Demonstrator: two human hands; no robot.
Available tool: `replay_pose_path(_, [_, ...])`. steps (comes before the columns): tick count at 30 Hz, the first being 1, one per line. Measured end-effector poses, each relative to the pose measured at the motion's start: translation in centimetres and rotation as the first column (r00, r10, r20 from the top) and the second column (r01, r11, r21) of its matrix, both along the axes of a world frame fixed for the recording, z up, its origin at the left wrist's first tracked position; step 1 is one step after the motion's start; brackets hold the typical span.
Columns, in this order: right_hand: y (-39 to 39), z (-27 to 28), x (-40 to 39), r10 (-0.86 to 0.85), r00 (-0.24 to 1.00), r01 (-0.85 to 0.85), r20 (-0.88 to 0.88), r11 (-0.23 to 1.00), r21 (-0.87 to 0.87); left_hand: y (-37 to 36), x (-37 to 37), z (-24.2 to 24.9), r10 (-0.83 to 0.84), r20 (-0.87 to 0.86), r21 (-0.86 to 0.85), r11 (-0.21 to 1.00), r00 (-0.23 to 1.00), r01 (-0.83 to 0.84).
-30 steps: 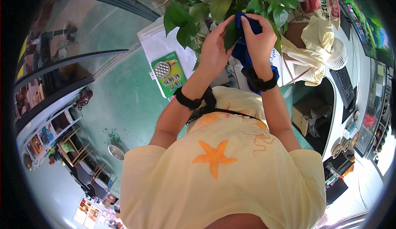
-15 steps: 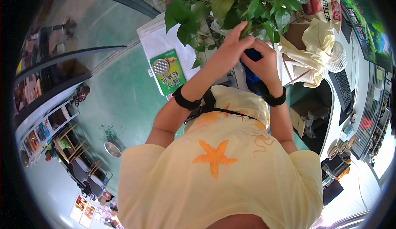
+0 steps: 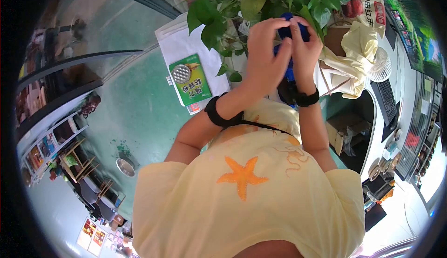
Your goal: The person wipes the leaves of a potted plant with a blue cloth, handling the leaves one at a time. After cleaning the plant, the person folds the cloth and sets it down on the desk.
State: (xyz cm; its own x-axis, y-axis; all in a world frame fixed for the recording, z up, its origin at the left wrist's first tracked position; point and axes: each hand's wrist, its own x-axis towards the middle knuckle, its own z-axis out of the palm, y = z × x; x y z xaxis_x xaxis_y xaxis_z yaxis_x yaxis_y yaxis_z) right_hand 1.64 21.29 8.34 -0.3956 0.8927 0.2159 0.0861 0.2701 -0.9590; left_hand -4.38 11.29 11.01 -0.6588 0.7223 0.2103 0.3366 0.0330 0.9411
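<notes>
Green leaves of a trailing plant hang at the top, just beyond both hands. My left hand has its thumb apart from its bent fingers, whose tips reach toward my right hand. My right hand has thumb and forefinger tips close together; anything tiny between them is hidden. A dark blue thing shows between and behind the fingers, and more blue appears below; whether either hand touches it is unclear. Black bands circle both wrists.
White paper with a green packet and a round metal piece lies left. To the right are a cream cloth bag, a white fan, a keyboard and a screen.
Both hands have moved up. My left hand's thumb has spread from its fingers, and my right hand has turned more upright. More blue shows near the fingertips, and the nearby leaves have shifted.
</notes>
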Motion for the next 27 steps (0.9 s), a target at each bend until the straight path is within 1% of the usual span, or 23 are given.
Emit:
replay_pose_path(1, [0.0,0.4,-0.1,-0.045,0.999,0.044,-0.008,0.997,-0.065,0.0,-0.3,-1.0,0.026,0.166,0.014,0.999,0.986,-0.029])
replay_pose_path(2, [0.0,0.9,-0.2,-0.088,0.996,0.086,-0.012,0.988,-0.129,0.2,-0.6,-2.4,-0.010,0.343,0.052,0.999,0.939,-0.009])
replay_pose_path(3, [0.3,0.7,-0.2,-0.100,0.994,0.091,-0.044,0.982,-0.166,0.6,-1.0,-4.2,-0.051,0.508,0.094,0.996,0.860,0.003])
replay_pose_path(5, [0.8,0.2,0.0,-0.124,0.987,0.096,-0.102,0.964,-0.246,1.3,-1.4,-5.7,-0.125,0.769,0.168,0.986,0.627,-0.010])
replay_pose_path(8, [0.9,0.0,0.1,-0.105,0.990,0.075,-0.098,0.960,-0.271,2.8,-1.2,-6.9,-0.078,0.867,0.134,0.988,0.493,-0.079])
replay_pose_path(11, [1.0,-0.2,0.0,-0.076,0.992,0.052,-0.097,0.973,-0.223,3.9,-1.4,-7.2,-0.060,0.926,0.103,0.990,0.373,-0.096])
replay_pose_path(14, [0.7,0.2,-0.2,-0.077,0.993,0.050,-0.094,0.963,-0.266,4.6,-1.6,-6.3,-0.130,0.973,0.161,0.974,0.190,-0.157])
replay_pose_path(17, [0.8,0.1,-0.5,-0.074,0.994,0.047,-0.080,0.953,-0.299,5.3,-2.0,-7.6,-0.162,0.966,0.195,0.969,0.203,-0.154])
replay_pose_path(20, [0.8,0.2,-0.9,-0.082,0.995,0.064,-0.055,0.960,-0.271,5.2,-2.2,-7.1,-0.071,0.973,0.119,0.970,0.218,-0.214])
replay_pose_path(23, [0.9,-0.5,-1.2,-0.069,0.995,0.046,-0.075,0.961,-0.272,4.8,-2.7,-7.9,-0.012,0.951,0.072,0.980,0.308,-0.186])
replay_pose_path(26, [1.8,-2.2,-1.5,-0.100,0.995,0.101,0.013,0.993,-0.061,4.4,-3.0,-8.6,0.076,0.862,0.046,0.973,0.501,-0.227])
replay_pose_path(27, [1.6,-1.8,-1.6,-0.122,0.986,0.116,0.111,0.991,0.060,4.4,-3.2,-9.2,0.075,0.845,0.059,0.971,0.529,-0.232])
